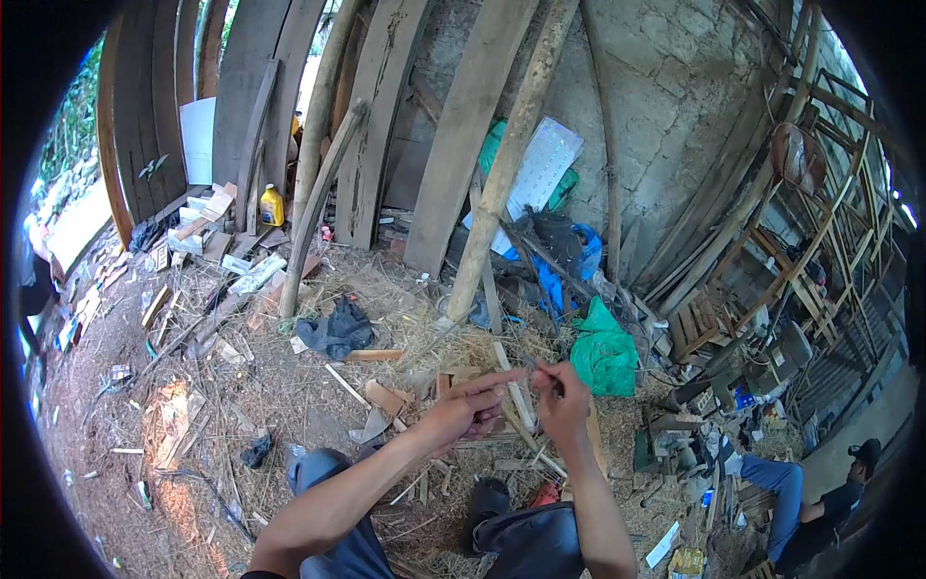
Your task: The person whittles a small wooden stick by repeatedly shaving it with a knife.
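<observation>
Both of my hands are raised close together over the littered ground, a little right of the middle. My left hand points its index finger toward my right hand, with the other fingers curled in; whether they hold anything is hidden. Pinched in the fingers of my right hand is a small thin grey object, too small to make out, close to the left index fingertip. Below the hands show my knees in blue trousers and a dark shoe.
A green bag lies right of my hands, near blue plastic. Poles and planks lean on the wall. A yellow bottle stands at the back left. Another person sits at the lower right.
</observation>
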`<state>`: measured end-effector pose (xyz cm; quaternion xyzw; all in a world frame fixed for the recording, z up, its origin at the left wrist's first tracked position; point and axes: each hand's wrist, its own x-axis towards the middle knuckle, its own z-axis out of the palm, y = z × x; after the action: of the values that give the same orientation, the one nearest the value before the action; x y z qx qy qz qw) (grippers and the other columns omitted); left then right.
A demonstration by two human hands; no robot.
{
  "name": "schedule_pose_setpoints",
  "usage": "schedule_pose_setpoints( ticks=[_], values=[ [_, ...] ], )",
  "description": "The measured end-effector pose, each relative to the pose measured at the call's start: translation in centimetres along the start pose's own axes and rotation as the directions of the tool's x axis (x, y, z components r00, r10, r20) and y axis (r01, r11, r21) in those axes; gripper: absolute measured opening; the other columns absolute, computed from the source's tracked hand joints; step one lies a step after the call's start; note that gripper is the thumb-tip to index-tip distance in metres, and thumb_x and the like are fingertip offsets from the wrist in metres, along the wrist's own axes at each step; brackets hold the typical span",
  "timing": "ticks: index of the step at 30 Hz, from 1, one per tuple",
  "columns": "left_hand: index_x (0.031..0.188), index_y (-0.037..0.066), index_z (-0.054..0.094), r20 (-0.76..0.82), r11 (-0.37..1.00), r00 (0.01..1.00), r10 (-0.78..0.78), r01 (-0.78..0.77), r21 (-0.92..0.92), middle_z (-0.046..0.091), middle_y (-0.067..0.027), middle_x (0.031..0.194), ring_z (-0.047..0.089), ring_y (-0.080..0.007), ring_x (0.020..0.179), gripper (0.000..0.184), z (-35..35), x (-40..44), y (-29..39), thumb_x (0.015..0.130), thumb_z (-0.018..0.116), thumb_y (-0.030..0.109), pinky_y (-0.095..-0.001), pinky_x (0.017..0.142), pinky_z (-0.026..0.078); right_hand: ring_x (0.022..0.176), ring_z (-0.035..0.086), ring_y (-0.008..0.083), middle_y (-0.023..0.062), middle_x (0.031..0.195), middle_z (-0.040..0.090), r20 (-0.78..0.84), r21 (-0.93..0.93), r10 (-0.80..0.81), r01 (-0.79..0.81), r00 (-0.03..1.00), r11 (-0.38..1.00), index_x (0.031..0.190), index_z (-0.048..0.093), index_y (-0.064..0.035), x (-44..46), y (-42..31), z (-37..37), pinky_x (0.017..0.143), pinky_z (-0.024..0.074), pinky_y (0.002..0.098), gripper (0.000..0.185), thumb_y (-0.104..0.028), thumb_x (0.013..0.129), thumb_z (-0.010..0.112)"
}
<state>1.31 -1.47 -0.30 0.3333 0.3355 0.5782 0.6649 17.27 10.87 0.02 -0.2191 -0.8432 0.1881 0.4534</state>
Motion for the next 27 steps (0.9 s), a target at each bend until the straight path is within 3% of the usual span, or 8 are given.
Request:
schedule_pose_setpoints(
  ticks=[1, 6, 9, 13, 18, 22, 24, 27],
  values=[
    [0.139, 0.013, 0.041, 0.065, 1.000, 0.998, -0.007, 0.006, 0.024, 0.033, 0.0055, 0.066, 0.028, -0.0055, 0.053, 0.040, 0.2, -0.1, 0.0, 0.100, 0.041, 0.018, -0.0209, 0.047, 0.024, 0.066, 0.063, 0.0186, 0.0130, 0.074, 0.063, -0.025, 0.010, 0.103, -0.103, 0.994, 0.995, 0.091, 0.055, 0.0025, 0.1, 0.8, -0.3, 0.060, 0.0473, 0.0279, 0.011, -0.004, 0.086, 0.062],
    [0.141, 0.012, 0.038, 0.048, 0.994, 0.996, 0.081, -0.077, -0.080, 0.031, 0.0051, 0.067, 0.027, -0.0060, 0.054, 0.042, 0.2, 0.2, -0.2, 0.100, 0.041, 0.017, -0.0210, 0.047, 0.023, 0.064, 0.062, 0.0195, 0.0137, 0.076, 0.063, -0.158, 0.153, 0.157, -0.133, 0.975, 0.979, 0.090, 0.057, 0.0021, -0.5, 0.4, -0.7, 0.058, 0.0473, 0.0282, 0.008, -0.003, 0.086, 0.062],
    [0.142, 0.011, 0.035, 0.012, 0.992, 0.998, 0.062, -0.060, -0.107, 0.030, 0.0051, 0.068, 0.027, -0.0064, 0.055, 0.043, 0.3, 0.1, -0.3, 0.100, 0.040, 0.017, -0.0212, 0.048, 0.022, 0.068, 0.063, 0.0256, 0.0148, 0.085, 0.063, -0.018, -0.028, -0.165, 0.164, 0.986, 0.986, 0.090, 0.059, 0.0017, -0.3, -2.6, -0.1, 0.059, 0.0483, 0.0312, 0.008, -0.003, 0.085, 0.062],
    [0.143, 0.010, 0.034, 0.038, 0.998, 0.998, 0.050, -0.049, -0.029, 0.030, 0.0049, 0.068, 0.027, -0.0063, 0.054, 0.044, -0.3, 0.3, -0.1, 0.100, 0.040, 0.018, -0.0218, 0.047, 0.021, 0.066, 0.061, 0.0207, 0.0129, 0.081, 0.063, -0.022, 0.030, -0.134, 0.135, 0.991, 0.990, 0.089, 0.058, 0.0014, -0.5, 0.2, 0.1, 0.058, 0.0466, 0.0294, 0.009, -0.006, 0.087, 0.063],
    [0.144, 0.012, 0.033, 0.170, 0.997, 0.985, 0.011, 0.002, -0.075, 0.030, 0.0041, 0.067, 0.028, -0.0061, 0.052, 0.046, 1.2, -1.0, 0.2, 0.099, 0.041, 0.017, -0.0201, 0.045, 0.023, 0.064, 0.052, 0.0104, 0.0074, 0.074, 0.061, -0.203, 0.099, 0.329, -0.315, 0.922, 0.944, 0.086, 0.056, 0.0015, 0.3, 4.8, -2.7, 0.055, 0.0416, 0.0252, 0.016, -0.013, 0.089, 0.063],
    [0.145, 0.013, 0.029, 0.052, 0.981, 0.996, 0.070, -0.060, -0.183, 0.031, 0.0026, 0.068, 0.030, -0.0063, 0.052, 0.048, -0.1, -0.1, 0.4, 0.099, 0.040, 0.016, -0.0205, 0.044, 0.025, 0.064, 0.056, 0.0149, 0.0094, 0.076, 0.062, -0.205, 0.162, 0.265, -0.235, 0.942, 0.958, 0.086, 0.057, 0.0011, -0.9, 0.8, -1.2, 0.055, 0.0437, 0.0273, 0.013, -0.011, 0.088, 0.063],
    [0.146, 0.013, 0.027, 0.078, 0.983, 0.992, 0.104, -0.090, -0.159, 0.032, 0.0021, 0.069, 0.031, -0.0066, 0.052, 0.050, -0.2, 0.2, 0.2, 0.098, 0.040, 0.017, -0.0206, 0.044, 0.026, 0.065, 0.060, 0.0216, 0.0125, 0.080, 0.062, -0.071, -0.030, -0.050, 0.048, 0.996, 0.998, 0.088, 0.058, 0.0009, -0.8, -2.0, -0.3, 0.057, 0.0459, 0.0296, 0.010, -0.007, 0.087, 0.063],
    [0.146, 0.013, 0.026, 0.043, 0.988, 0.999, -0.020, 0.027, -0.154, 0.033, 0.0021, 0.069, 0.031, -0.0069, 0.051, 0.051, 0.3, 0.1, 0.4, 0.098, 0.041, 0.017, -0.0210, 0.044, 0.026, 0.068, 0.062, 0.0278, 0.0144, 0.082, 0.062, -0.018, 0.001, -0.043, 0.043, 0.999, 0.999, 0.090, 0.059, 0.0005, -0.3, -1.8, 0.4, 0.059, 0.0475, 0.0327, 0.009, -0.005, 0.085, 0.064]
  ],
)
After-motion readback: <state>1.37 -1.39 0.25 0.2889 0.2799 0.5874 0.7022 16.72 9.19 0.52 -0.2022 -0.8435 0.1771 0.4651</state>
